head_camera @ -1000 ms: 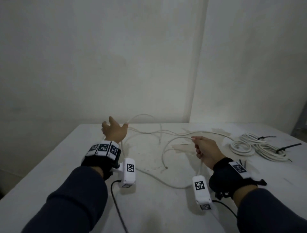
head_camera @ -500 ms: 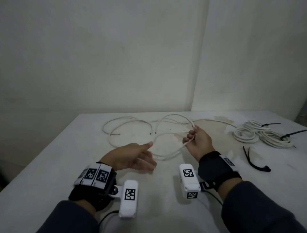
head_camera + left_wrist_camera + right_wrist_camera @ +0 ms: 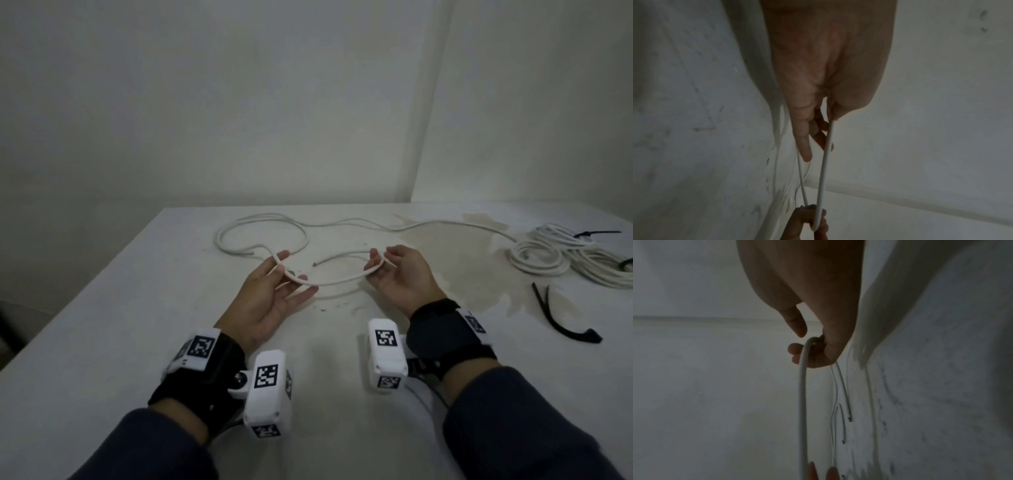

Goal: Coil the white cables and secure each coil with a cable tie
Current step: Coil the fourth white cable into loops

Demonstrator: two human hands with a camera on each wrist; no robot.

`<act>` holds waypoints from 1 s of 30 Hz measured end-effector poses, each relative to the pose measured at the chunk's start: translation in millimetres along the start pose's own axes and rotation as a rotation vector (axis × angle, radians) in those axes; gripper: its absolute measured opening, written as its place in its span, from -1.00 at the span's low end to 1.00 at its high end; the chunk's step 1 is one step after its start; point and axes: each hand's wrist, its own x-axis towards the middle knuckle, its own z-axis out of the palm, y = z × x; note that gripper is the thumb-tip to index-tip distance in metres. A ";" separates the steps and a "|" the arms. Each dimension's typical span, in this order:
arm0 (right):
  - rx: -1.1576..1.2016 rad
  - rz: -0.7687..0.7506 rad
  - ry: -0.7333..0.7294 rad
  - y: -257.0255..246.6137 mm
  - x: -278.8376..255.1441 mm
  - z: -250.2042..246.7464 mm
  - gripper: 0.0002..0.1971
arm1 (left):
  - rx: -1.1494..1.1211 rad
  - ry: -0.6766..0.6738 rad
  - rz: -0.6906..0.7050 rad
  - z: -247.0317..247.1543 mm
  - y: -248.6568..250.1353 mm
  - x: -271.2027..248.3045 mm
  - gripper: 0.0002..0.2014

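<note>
A long white cable (image 3: pixel 337 280) lies in loose loops on the white table (image 3: pixel 102 325). My left hand (image 3: pixel 284 270) is palm up and pinches the cable between thumb and forefinger, its other fingers (image 3: pixel 804 146) stretched out. To its right, my right hand (image 3: pixel 378 263) curls its fingers round the same cable (image 3: pixel 802 402), which bends over them. A short span sags between the two hands above the table. The cable's cut end (image 3: pixel 314 264) lies just behind that span. In the left wrist view the cable (image 3: pixel 824 170) runs down to the right hand (image 3: pixel 809 219).
Two tied white coils (image 3: pixel 548 255) with black cable ties lie at the far right. Loose black cable ties (image 3: pixel 561 318) lie in front of them. A brownish stain (image 3: pixel 455 260) marks the table. Walls rise close behind the table's far edge.
My left hand came back from the far side, was open half a second ago, and now pinches the cable. The right hand kept its hold and shifted slightly right.
</note>
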 end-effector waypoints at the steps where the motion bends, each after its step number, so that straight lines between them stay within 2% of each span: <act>1: 0.003 -0.001 0.011 2.7 4.6 2.8 -0.98 | -0.027 0.034 0.015 -1.7 -0.1 2.8 -0.77; 4: -0.039 0.007 0.023 13.8 15.6 6.1 -0.96 | -0.091 0.136 0.074 -7.3 -1.0 11.4 -0.80; 7: -0.191 0.025 -0.038 21.1 18.6 5.9 -0.93 | -0.103 0.211 0.120 -13.3 -1.2 18.3 -0.85; 11: -0.322 -0.004 -0.113 22.1 13.3 6.8 -0.91 | -0.047 0.240 0.164 -18.0 -1.7 22.6 -0.92; 16: -0.592 -0.199 -0.076 29.1 1.0 14.1 -0.74 | 0.008 0.152 0.229 -14.9 -1.6 19.4 -0.79; 19: -0.574 -0.255 -0.064 32.5 -1.3 14.7 -0.69 | 0.108 0.067 0.212 -8.5 -2.7 13.3 -0.77; 23: -0.563 -0.294 -0.053 32.7 -1.4 14.1 -0.67 | 0.282 -0.002 0.123 -6.0 -6.5 9.4 -0.79; 27: -0.679 -0.411 -0.125 36.2 -6.9 15.1 -0.74 | 0.443 -0.072 0.079 -6.0 -10.7 6.8 -0.81; 30: -0.725 -0.443 -0.227 38.5 -12.6 18.9 -0.69 | 0.520 -0.149 0.067 -7.2 -10.3 4.0 -0.78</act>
